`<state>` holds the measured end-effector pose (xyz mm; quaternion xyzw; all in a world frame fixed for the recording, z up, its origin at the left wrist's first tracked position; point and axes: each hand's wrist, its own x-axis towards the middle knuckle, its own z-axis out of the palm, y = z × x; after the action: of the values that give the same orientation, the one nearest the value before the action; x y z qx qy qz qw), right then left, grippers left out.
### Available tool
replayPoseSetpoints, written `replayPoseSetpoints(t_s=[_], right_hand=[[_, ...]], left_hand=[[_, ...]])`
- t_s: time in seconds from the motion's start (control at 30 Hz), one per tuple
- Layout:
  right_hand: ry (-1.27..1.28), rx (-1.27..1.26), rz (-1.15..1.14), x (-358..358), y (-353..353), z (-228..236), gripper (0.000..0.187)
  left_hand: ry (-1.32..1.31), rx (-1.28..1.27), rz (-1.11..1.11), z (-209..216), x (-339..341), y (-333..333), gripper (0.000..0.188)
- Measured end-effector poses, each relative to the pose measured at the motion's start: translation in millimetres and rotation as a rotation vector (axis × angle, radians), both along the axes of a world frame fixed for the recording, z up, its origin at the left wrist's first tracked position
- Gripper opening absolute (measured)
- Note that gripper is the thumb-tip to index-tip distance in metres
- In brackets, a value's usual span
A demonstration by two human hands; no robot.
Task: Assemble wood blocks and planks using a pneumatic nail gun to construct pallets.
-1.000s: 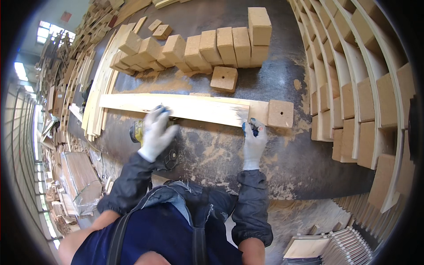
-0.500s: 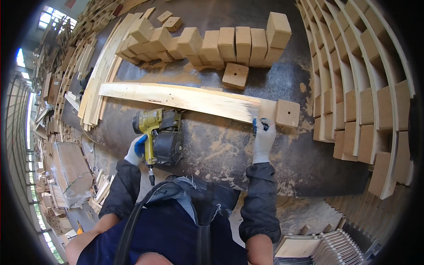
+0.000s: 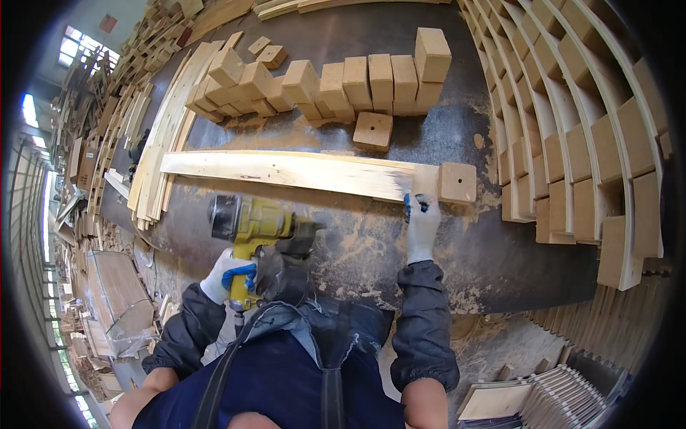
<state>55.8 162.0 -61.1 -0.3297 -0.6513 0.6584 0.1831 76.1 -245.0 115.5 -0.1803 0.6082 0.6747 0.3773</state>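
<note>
My left hand [image 3: 230, 276], in a white glove with blue coating, is wrapped round the handle of a yellow and black coil nail gun [image 3: 261, 218]. The tool is raised over the near side of the table and slightly blurred. A long pale wooden board [image 3: 286, 170] lies crosswise in front of me. At its right end, my right hand [image 3: 423, 218], gloved alike, has its fingers curled closed at the near edge, gripping the board there. Just beyond that end sits a chipboard block [image 3: 457, 183] with a hole in its face.
A row of chipboard blocks [image 3: 343, 86] stands along the far side, with a single block [image 3: 373, 131] before it. Loose boards [image 3: 168, 136] are piled at left. Tall stacked pallet-like pieces [image 3: 572, 150] rise at right. Sawdust litters the dark table [image 3: 343, 264].
My left hand has lifted the nail gun and drawn it closer to my body, turning it. The right hand stays at the board's end. The view has shifted slightly.
</note>
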Motion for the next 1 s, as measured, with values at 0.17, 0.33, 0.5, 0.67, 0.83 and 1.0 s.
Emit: replayPoseSetpoints(t_s=[0.17,0.33,0.5,0.67,0.83,1.0], right_hand=[[0.002,-0.006,0.002,-3,3,-5,0.022],[0.057,0.005,-0.027,-3,-1,-15,0.025],[0.062,0.029,-0.068,-3,-4,-15,0.028],[0.052,-0.022,-0.058,-1,-5,-9,0.028],[0.085,-0.043,-0.059,2,-2,-9,0.027],[0.073,-0.075,-0.047,-2,-2,-10,0.027]], left_hand=[[0.184,-0.190,-0.190,38,-46,78,0.026],[0.393,-0.127,-0.350,56,-87,152,0.036],[0.414,-0.287,-0.460,55,-115,200,0.035],[0.428,-0.430,-0.547,58,-126,220,0.039],[0.499,-0.412,-0.568,61,-118,227,0.036],[0.555,-0.366,-0.560,50,-105,207,0.037]])
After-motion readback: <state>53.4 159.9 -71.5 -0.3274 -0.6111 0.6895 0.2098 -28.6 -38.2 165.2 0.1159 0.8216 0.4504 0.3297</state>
